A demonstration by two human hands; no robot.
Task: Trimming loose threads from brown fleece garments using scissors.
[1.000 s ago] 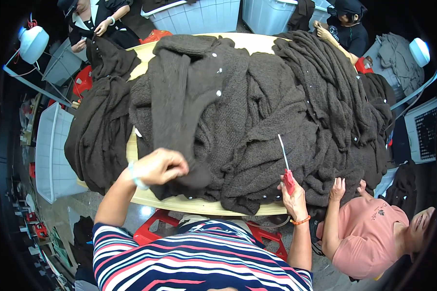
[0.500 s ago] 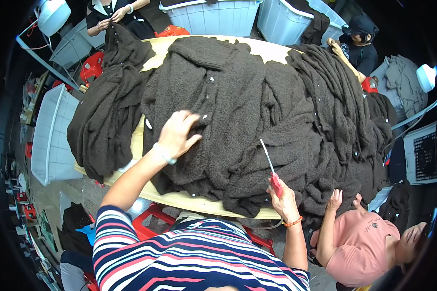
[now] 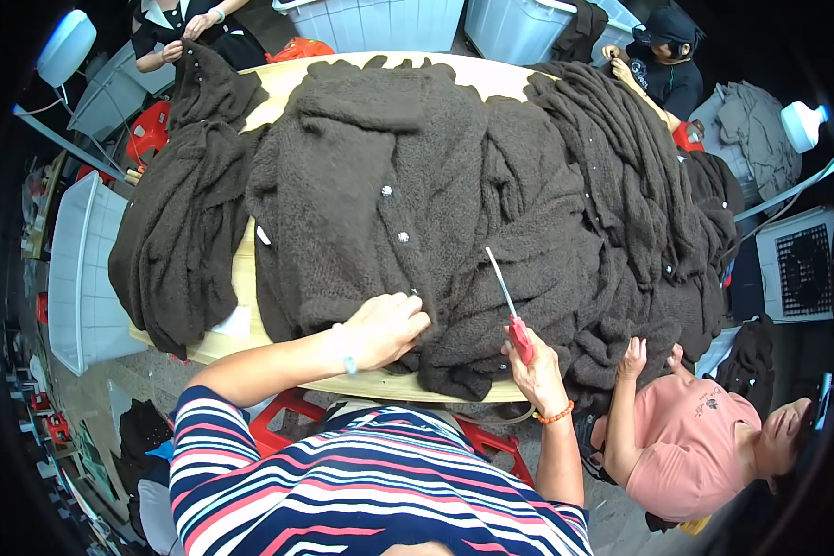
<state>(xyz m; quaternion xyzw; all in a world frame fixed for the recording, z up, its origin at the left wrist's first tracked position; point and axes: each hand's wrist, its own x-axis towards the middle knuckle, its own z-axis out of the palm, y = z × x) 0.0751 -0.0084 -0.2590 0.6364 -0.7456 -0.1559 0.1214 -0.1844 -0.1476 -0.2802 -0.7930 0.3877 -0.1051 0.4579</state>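
Workshop interior, one wooden counter with a rounded edge, almost wholly covered by dark brown fleece garments.

Nearest: left hand, fingers curled and pressed down on the lower edge of the front garment, a buttoned dark brown fleece coat spread flat across the middle of the counter. The fingertips bunch the pile; nothing else is held. A pale band sits at that wrist.

Right hand, closed around the red handle of a slim metal tool. Its thin bright blade points up and slightly left over the fleece, just beside the coat's right edge. An orange bracelet circles this wrist.

Right of the wearer: a seated person in a pink top, one hand raised against the hanging fleece at the counter's edge.

Middle distance: heaped fleece garments on the right half of the counter; another dark garment draped over the left edge.

Left floor: white plastic bin. Far side: pale tubs, red stools, two further people working at the counter's far edge.
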